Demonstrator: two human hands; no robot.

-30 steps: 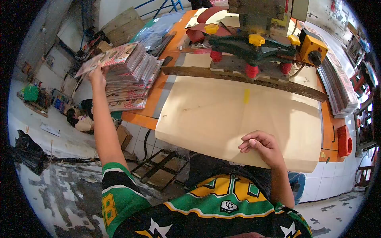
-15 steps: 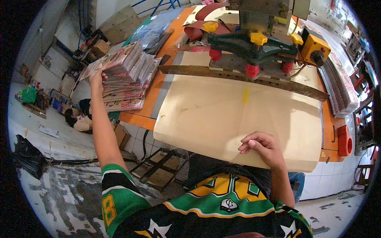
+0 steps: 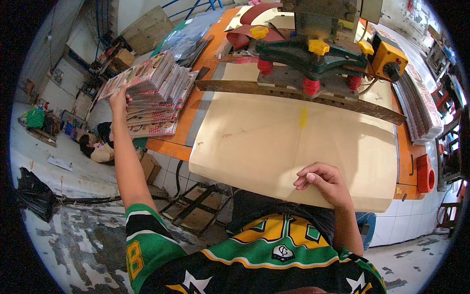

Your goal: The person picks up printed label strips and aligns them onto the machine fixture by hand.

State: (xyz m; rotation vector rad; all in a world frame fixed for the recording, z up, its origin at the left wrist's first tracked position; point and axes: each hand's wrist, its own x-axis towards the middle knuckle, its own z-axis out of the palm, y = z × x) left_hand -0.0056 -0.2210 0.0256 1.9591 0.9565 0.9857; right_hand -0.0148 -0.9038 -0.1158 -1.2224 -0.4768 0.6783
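Note:
My left hand is at the near left edge of a tall stack of printed plastic bags, its thumb on the top one and its fingers curled round the edge. How many bags lie between them is hidden. My right hand is held over the front part of a large cream sheet, loosely bent, thumb a little apart from the fingers, with nothing visible in it. Behind the sheet, a long metal bar runs across beneath a dark green press head with yellow knobs.
On the right side stand a yellow control box with a black knob, another stack of printed bags and a red ring-shaped object. Clear plastic sheets lie at the back left of the orange table. A metal-framed stand is below.
My left hand has shifted very slightly at the stack's edge, and the top bag's corner lies a little differently. My right hand and the press look the same.

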